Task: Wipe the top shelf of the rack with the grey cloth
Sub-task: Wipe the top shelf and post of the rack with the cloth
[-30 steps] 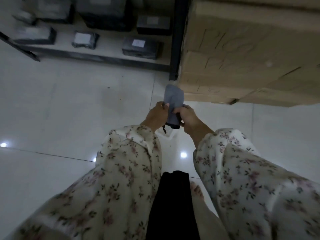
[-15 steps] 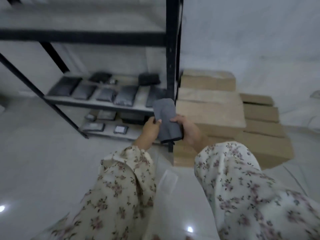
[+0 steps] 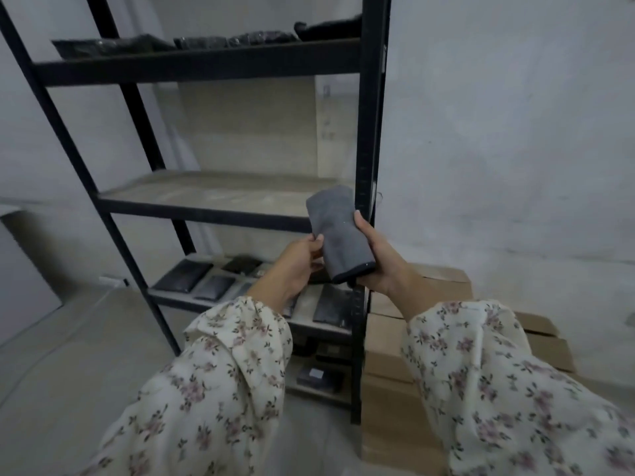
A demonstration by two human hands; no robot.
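Observation:
A folded grey cloth (image 3: 338, 231) stands upright between both hands in front of the black metal rack (image 3: 369, 132). My left hand (image 3: 299, 261) pinches its left edge with the fingertips. My right hand (image 3: 378, 261) cups its right side and bottom corner. The highest shelf in view (image 3: 196, 65) is well above the cloth and carries several dark packages (image 3: 240, 41). A bare, dusty beige shelf (image 3: 206, 194) lies just behind the cloth at hand height. Whether another shelf sits higher is cut off by the frame.
Lower shelves hold several flat dark packets (image 3: 192, 280). Stacked cardboard boxes (image 3: 395, 372) stand on the floor right of the rack, against the white wall (image 3: 515, 132). A pale tiled floor (image 3: 68, 372) spreads to the left.
The view has tilted up from the floor to the rack, bringing the upper shelves into sight. Both hands have stayed on the cloth and lifted it to the height of the bare shelf.

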